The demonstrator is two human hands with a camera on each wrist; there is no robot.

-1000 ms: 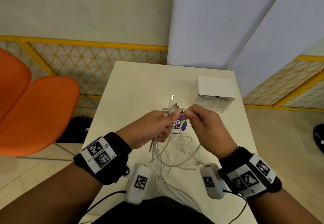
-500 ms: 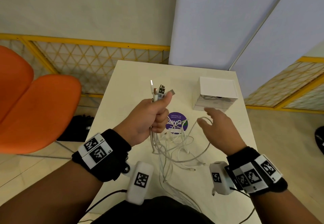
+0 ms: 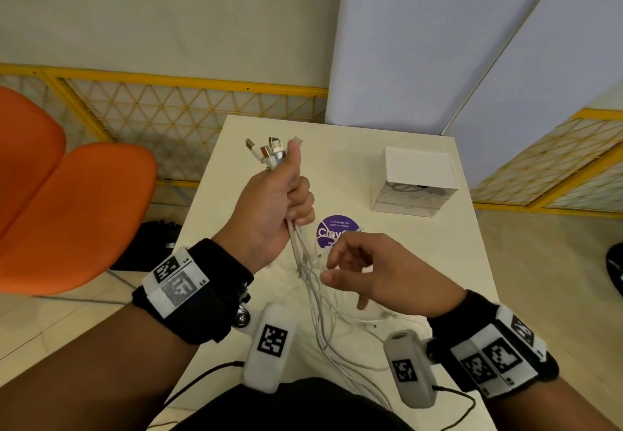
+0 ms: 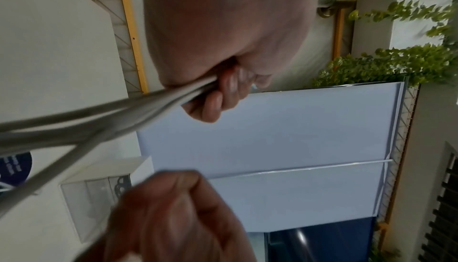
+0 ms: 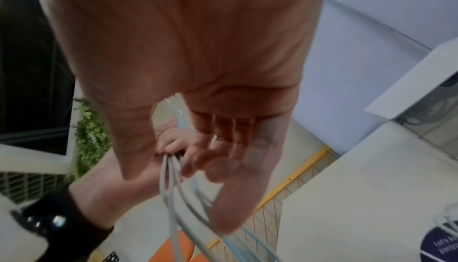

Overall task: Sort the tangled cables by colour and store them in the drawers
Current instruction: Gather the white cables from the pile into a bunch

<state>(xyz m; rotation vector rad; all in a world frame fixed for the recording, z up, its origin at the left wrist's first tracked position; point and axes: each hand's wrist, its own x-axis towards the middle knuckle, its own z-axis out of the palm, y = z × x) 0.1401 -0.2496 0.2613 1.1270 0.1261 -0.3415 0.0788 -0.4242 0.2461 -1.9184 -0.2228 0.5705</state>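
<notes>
My left hand [image 3: 283, 194] grips a bundle of white cables [image 3: 315, 296] in a fist, raised above the table; their plug ends [image 3: 271, 151] stick up past the thumb. The strands [image 4: 86, 121] hang from the fist down to the near edge of the table. My right hand [image 3: 354, 269] hovers just right of the hanging strands [image 5: 178, 193] with loosely curled fingers and holds nothing. A small white drawer unit [image 3: 416, 183] stands at the back right; dark cables show through its clear top drawer [image 3: 413, 189].
The white table [image 3: 438, 262] carries a round purple sticker [image 3: 337, 230]. An orange chair [image 3: 67, 208] stands to the left, with a dark bag [image 3: 148, 245] on the floor beside it. Yellow mesh fencing [image 3: 188, 110] and grey partitions [image 3: 438, 43] stand behind.
My left hand has lifted the cable bundle higher and further from me. My right hand let go of the plug ends, dropped away and now hovers by the hanging strands.
</notes>
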